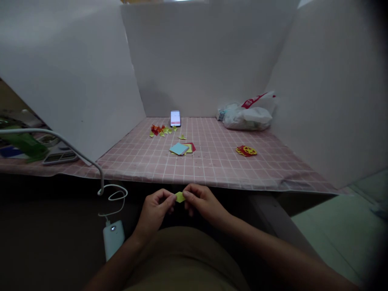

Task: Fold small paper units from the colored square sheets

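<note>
Between my two hands, just off the table's front edge, is a small folded piece of yellow paper (pixel 180 197). My left hand (pixel 157 206) pinches its left side between thumb and fingers. On the other side, my right hand (pixel 201 200) grips the right end the same way. Ahead on the table lies a stack of square coloured paper (pixel 178 148), light blue on top, with yellow and red sheets sticking out. Farther back sits a cluster of small folded paper pieces (pixel 157 129), red, orange and yellow. One yellow folded piece (pixel 182 137) lies apart from them.
A lit phone (pixel 175 118) stands at the back. Red and yellow cut-out shapes (pixel 246 151) lie at right, before a white plastic bag (pixel 248 115). White panels (pixel 209 56) enclose the pink checked table (pixel 212 169). A cabled power bank (pixel 114 238) is at lower left.
</note>
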The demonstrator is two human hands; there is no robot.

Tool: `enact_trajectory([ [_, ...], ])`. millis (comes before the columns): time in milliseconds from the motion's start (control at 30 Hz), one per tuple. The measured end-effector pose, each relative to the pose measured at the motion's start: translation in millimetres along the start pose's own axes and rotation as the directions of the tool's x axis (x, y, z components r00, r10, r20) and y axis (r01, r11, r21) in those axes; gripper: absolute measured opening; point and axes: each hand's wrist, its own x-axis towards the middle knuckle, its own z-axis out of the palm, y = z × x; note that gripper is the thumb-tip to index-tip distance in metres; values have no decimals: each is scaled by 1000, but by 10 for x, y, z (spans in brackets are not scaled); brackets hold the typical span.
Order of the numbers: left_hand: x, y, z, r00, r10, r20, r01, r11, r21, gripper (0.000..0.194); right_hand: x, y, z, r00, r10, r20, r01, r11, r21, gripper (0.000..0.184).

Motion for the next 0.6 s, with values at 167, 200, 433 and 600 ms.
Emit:
enact_trajectory([
  [167, 1, -129, 37, 999, -40, 13, 42, 988, -148, 28, 17, 16, -2, 999, 27, -40, -26, 999, 26, 25],
  [200, 5, -142, 40, 998, -51, 22, 55, 982, -179, 28, 18, 19, -6, 999, 27, -43, -26, 999, 26, 23],
  [433, 23, -75, 18, 989, -89, 114, 99, 992, -79, 29, 15, -74, -86, 997, 42, 68, -28, 978, -205, 18],
  [600, 20, -91, 24, 985, -113, 127, 125, 988, -91, 32, 44, -102, -135, 993, 107, 49, -99, 985, -141, 19],
])
